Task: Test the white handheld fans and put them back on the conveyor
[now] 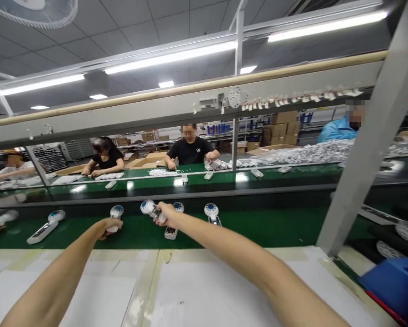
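Both my arms reach forward over the green conveyor belt [279,227]. My left hand [109,227] is closed round the handle of a white hand-held device with a round blue-and-white head [116,211] that lies on the belt. My right hand [166,214] is closed on a second such device [148,208], lifted a little off the belt. Directly beyond it another device [174,223] lies on the belt. One more [211,212] lies to the right, and another [44,227] to the left.
A white work surface [204,290] lies under my arms. A slanted grey frame post [367,150] stands at the right, above a blue bin [395,284]. Across a second green belt [292,175], several people sit working among white parts and cardboard boxes.
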The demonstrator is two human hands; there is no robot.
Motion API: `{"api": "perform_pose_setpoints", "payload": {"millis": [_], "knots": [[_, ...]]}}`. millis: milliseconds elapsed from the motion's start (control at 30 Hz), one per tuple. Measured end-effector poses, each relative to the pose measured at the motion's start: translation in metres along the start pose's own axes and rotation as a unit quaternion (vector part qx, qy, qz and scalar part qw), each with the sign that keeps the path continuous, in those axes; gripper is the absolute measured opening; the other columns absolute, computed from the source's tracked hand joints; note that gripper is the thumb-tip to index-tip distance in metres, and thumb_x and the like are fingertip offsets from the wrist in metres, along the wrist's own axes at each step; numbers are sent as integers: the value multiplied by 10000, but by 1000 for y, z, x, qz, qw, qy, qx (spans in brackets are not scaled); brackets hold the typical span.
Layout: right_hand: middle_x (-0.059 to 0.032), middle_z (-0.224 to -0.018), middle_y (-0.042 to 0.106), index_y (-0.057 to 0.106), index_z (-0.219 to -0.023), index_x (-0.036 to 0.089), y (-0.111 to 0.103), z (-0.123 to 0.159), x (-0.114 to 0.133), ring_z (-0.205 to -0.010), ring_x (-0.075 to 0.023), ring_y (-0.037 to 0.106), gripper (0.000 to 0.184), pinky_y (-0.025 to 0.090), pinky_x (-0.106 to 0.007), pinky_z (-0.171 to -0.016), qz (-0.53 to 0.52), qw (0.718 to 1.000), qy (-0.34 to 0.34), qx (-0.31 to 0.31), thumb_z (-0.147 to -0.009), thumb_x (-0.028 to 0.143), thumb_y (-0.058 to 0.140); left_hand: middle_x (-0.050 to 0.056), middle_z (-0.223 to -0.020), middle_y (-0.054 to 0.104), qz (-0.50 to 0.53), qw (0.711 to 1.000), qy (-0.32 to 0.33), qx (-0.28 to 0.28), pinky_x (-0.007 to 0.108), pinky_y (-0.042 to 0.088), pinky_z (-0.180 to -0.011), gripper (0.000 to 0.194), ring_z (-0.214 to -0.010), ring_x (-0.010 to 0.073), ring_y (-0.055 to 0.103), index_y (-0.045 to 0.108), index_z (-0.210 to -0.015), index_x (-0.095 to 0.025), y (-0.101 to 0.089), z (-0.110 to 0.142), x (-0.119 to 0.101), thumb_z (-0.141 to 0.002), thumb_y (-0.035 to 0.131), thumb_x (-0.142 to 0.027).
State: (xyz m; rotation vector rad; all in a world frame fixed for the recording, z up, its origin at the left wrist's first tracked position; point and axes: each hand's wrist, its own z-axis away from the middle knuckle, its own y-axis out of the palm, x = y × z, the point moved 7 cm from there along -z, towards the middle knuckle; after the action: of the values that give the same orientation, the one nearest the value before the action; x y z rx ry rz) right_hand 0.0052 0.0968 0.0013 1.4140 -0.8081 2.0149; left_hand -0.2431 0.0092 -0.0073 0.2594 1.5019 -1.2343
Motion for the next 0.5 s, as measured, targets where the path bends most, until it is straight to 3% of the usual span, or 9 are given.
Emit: {"api": "perform_pose_setpoints", "payload": {"millis": [100, 233, 367, 500], "knots": [[-29, -905, 659, 619, -1102, 121, -68, 42, 10, -659, -96, 615, 267, 533, -219, -575, -89, 994, -65, -17, -1040, 373, 555, 86, -1129, 651, 87, 996, -31, 18, 359, 599, -793, 317, -931, 185, 659, 619, -1198, -136, 21, 17, -17, -966, 646, -350], [-73, -920, 706, 566, -1046, 120, -140, 117, 32, -571, -108, 621, 129, 480, -212, -468, -162, 966, -195, -54, -944, 157, 498, 34, -922, 633, 260, 961, 61, 66, 218, 512, -585, 167, -692, 102, 584, 611, -1041, -118, 63, 65, -78, -964, 630, -265], [-50, -936, 725, 548, -1132, 165, -176, 187, 45, -545, -114, 627, 296, 481, -212, -458, -190, 927, -305, -104, -845, 237, 537, 62, -852, 628, 403, 895, 159, 106, 223, 471, -512, 166, -589, 96, 538, 588, -980, -109, 105, 138, -153, -936, 451, -191], [-60, -1027, 719, 496, -1281, 183, -188, 229, 41, -611, -148, 681, 510, 547, -247, -502, -199, 901, -367, -116, -802, 302, 624, 87, -776, 648, 443, 862, 213, 123, 252, 539, -554, 253, -591, 147, 628, 620, -1020, -60, 142, 205, -209, -897, 494, -242]]}}
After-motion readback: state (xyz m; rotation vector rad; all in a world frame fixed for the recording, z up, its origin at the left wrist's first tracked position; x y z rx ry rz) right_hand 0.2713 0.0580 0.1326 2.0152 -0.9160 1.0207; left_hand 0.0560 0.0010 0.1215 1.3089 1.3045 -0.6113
